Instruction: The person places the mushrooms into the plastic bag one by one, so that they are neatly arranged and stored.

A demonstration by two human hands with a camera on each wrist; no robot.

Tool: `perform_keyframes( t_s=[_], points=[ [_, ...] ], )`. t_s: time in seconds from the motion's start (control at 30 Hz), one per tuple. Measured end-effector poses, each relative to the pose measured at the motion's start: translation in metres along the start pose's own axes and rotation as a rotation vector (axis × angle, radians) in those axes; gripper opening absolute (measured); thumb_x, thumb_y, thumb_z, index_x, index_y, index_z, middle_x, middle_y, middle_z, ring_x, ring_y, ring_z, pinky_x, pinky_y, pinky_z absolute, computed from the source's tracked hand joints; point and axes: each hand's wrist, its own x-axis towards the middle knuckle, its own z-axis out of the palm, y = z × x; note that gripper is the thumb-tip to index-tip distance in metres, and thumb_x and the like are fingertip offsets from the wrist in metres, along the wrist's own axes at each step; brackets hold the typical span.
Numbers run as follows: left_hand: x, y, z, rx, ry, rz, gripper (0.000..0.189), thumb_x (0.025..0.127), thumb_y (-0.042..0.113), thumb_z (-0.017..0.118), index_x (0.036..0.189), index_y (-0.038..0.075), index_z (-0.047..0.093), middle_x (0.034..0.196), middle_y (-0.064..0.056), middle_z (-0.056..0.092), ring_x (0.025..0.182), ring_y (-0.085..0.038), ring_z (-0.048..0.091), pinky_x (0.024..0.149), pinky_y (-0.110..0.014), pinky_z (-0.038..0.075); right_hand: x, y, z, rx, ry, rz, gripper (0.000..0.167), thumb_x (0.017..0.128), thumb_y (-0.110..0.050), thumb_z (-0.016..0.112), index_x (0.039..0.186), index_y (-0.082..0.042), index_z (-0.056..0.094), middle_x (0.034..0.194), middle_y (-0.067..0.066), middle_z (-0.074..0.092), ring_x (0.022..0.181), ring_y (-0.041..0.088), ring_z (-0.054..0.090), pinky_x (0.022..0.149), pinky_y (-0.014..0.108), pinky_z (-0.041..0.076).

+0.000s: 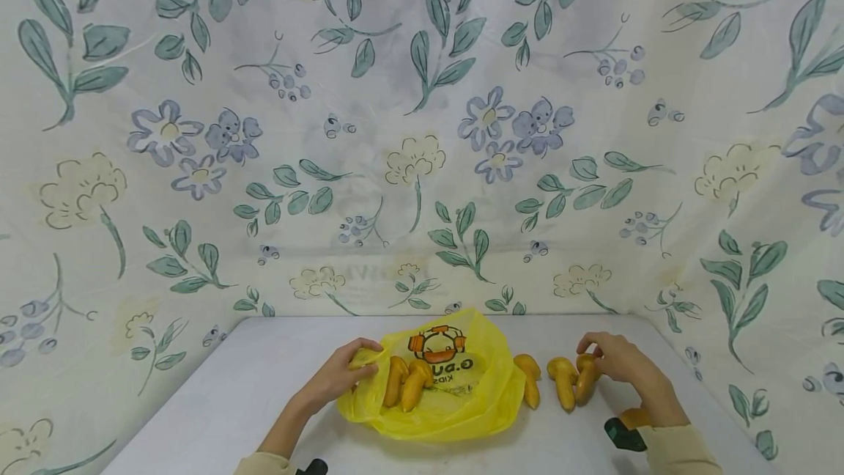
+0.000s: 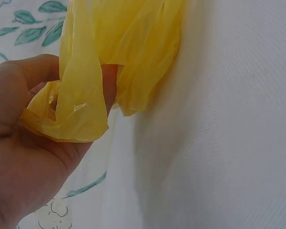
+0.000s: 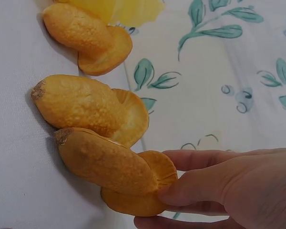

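Observation:
My left hand [image 1: 341, 374] grips the left edge of a thin yellow plastic bag [image 1: 484, 387], its film bunched between thumb and fingers in the left wrist view. Two yellow-brown mushrooms [image 1: 414, 385] lie in the bag's mouth, beside a printed cartoon face. At the right, my right hand [image 1: 623, 361] pinches the cap of a mushroom [image 3: 109, 162] between thumb and fingers. That mushroom lies right against a second mushroom [image 3: 81, 102]. A third mushroom [image 3: 81, 31] is farther left, close to the bag's right side.
A white table [image 1: 264, 358] bears the bag and mushrooms. Behind it hangs a pale cloth [image 1: 369, 167] printed with leaves and flowers, which also comes down at both sides. A dark green device [image 1: 625, 435] sits at my right wrist.

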Motion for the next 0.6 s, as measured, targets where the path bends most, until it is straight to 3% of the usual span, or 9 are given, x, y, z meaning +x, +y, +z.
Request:
perform_keyframes(
  t_s=[0.6],
  points=[
    [-0.0008, -0.0005, -0.0008, -0.012, -0.006, 0.000, 0.032, 0.094, 0.018, 0.065, 0.124, 0.008, 0.057, 0.133, -0.017, 0.054, 0.097, -0.022, 0.051, 0.068, -0.030, 0.047, -0.0019, -0.0004, -0.0064, 0.025, -0.034, 0.005, 0.027, 0.088, 0.006, 0.057, 0.109, -0.009, 0.064, 0.104, 0.014, 0.065, 0.082, 0.021, 0.059, 0.073, 0.043, 0.055]
  ],
)
